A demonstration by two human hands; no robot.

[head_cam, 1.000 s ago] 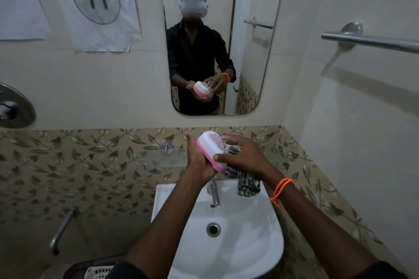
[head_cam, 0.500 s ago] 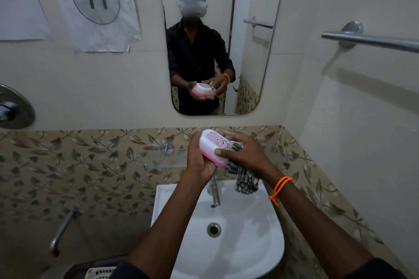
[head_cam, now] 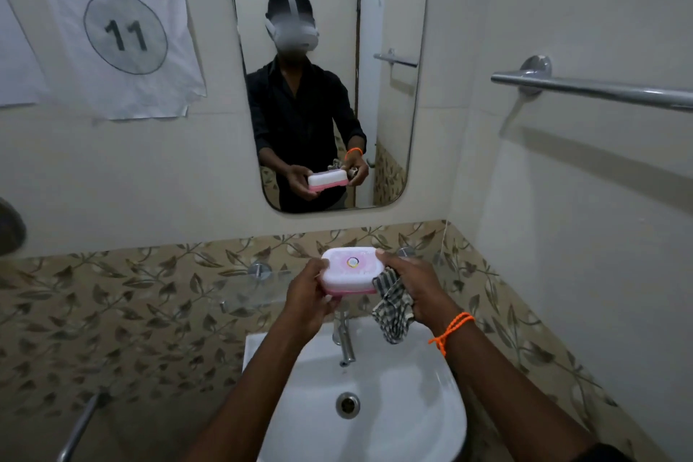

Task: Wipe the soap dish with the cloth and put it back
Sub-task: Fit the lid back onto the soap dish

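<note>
A white soap dish (head_cam: 352, 270) with a pink base and a closed lid is held level above the tap, in front of the tiled wall. My left hand (head_cam: 309, 293) grips its left end, thumb on the lid. My right hand (head_cam: 410, 283) holds its right end with the fingertips, and a black-and-white checked cloth (head_cam: 392, 306) is bunched in that palm and hangs down below the dish. The mirror (head_cam: 330, 79) shows both hands and the dish from the front.
A white basin (head_cam: 412, 398) with a chrome tap (head_cam: 345, 338) lies below the hands. A clear glass shelf (head_cam: 251, 289) is fixed to the leaf-patterned tiles at the left of the dish. A chrome towel rail (head_cam: 600, 88) runs along the right wall.
The soap dish has turned from tilted on its edge to level with its lid facing up. Both hands have shifted slightly with it, and the cloth still hangs from my right hand.
</note>
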